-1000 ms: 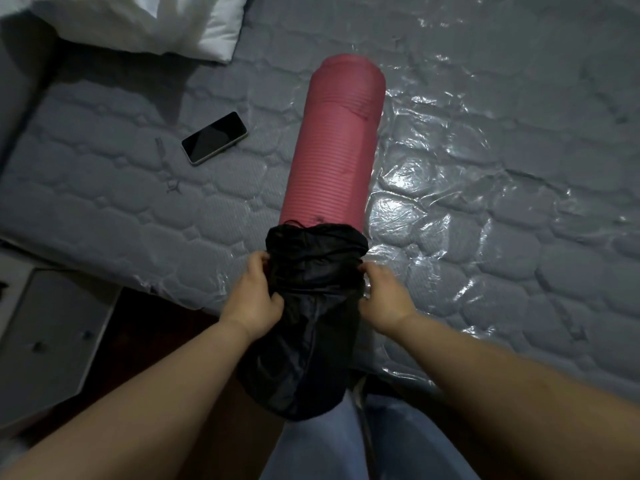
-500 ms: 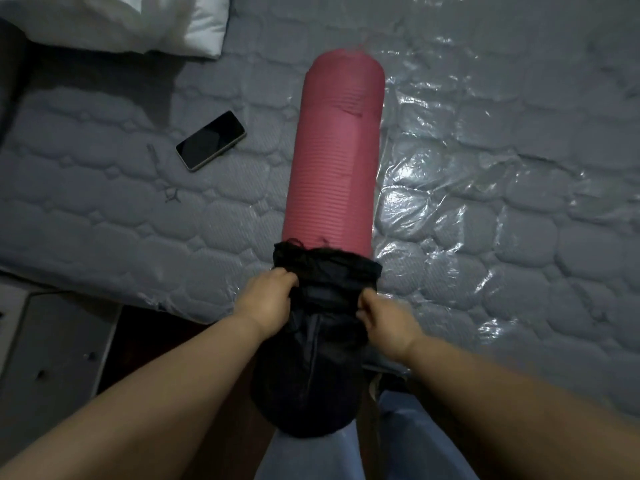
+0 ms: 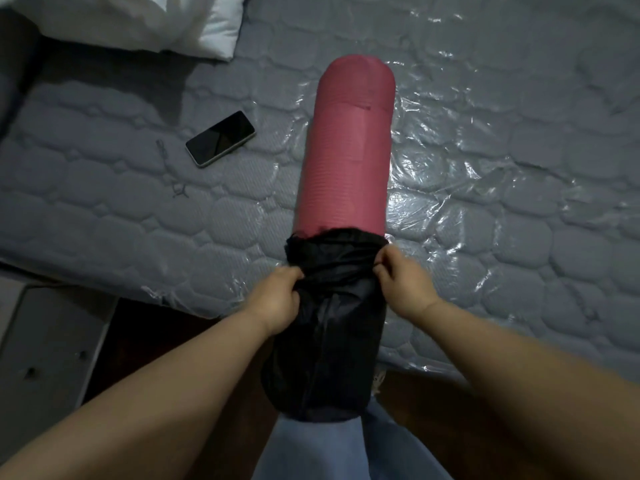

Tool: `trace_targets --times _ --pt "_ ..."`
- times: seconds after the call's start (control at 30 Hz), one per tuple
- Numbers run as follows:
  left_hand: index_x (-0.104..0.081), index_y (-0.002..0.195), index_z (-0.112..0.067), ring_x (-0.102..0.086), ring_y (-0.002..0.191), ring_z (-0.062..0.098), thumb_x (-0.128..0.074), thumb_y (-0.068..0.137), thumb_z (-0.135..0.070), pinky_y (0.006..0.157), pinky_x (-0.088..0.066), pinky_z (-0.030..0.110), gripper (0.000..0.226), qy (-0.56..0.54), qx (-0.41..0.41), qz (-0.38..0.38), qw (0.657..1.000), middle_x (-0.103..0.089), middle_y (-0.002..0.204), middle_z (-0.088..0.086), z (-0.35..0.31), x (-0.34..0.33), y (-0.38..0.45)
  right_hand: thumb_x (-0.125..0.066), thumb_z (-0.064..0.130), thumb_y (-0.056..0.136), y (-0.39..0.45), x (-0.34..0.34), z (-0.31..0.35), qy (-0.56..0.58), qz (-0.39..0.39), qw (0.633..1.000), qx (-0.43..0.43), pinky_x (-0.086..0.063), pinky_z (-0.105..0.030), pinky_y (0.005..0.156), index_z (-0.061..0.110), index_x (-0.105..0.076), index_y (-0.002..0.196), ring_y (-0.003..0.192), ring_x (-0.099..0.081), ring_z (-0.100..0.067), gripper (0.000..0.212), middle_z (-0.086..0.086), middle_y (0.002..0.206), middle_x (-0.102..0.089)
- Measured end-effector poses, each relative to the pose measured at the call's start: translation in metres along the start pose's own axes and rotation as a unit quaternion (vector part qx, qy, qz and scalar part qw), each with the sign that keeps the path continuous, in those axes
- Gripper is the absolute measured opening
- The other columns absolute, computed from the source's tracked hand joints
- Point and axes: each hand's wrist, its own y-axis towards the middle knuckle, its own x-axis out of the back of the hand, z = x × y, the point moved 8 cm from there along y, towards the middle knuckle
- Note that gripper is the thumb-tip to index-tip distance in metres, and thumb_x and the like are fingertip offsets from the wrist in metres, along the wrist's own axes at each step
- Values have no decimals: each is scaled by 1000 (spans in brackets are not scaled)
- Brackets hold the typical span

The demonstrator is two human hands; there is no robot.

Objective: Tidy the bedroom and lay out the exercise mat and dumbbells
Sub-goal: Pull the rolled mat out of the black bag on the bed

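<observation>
Exercise mat [image 3: 349, 150], rolled, pink, lies on mattress [image 3: 519, 168] near front edge, lower end in black bag [image 3: 325, 341]. L hand [image 3: 277, 299] & R hand [image 3: 403, 284] pinch bag mouth. Step: prob. stripping bag off; next needs firm pull toward self.

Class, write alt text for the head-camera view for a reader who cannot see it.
Both hands, left hand and right hand, grip the black fabric bag around a rolled pink foam exercise mat lying on a plastic-wrapped grey mattress, beside a black smartphone.

Frame centre: rolled pink mat [image 3: 348, 150] lies on the plastic-wrapped mattress [image 3: 502, 168], lower end inside a black bag [image 3: 325, 341]; left hand [image 3: 277, 299] and right hand [image 3: 403, 284] pinch the bag's bunched mouth
</observation>
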Motion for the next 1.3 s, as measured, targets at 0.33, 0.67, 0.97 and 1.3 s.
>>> trace_targets --times 0.33,0.67,0.97,1.3 --pt "-56 124 -11 -51 118 27 -44 88 -1 94 -37 22 39 -12 28 75 997 -52 131 10 -5 -45 -19 -50 19 92 -36 -20 -34 -76 95 992 -18 -39 -33 67 20 -44 86 86 -56 -32 9 -11 93 -63" --pt "-61 116 -12 -57 109 28 -43 84 5 89 -41 21 40 -44 39 38 998 -60 120 11 -13 -34 -2 -50 18 92 -52 -2 -26 9 18 998 -58 -41 -35 70 19 -43 85 84 -57 -30 10 -6 85 -60" --pt "-42 141 -21 -50 123 22 -55 87 -12 104 -37 25 56 11 71 103 992 -50 138 4 -3 -9 10 -54 7 88 -26 1 46 53 -4 996 69 -43 -33 91 13 -61 99 101 -57 -27 15 -8 105 -64" --pt "-39 136 -27 -36 120 25 -64 84 -23 99 -40 40 58 192 -78 10 978 -38 130 4 -48 -13 15 -63 10 80 -32 -31 -38 6 99 993 -59 -31 -32 106 11 -33 142 130 -40 -30 68 -12 144 -38"
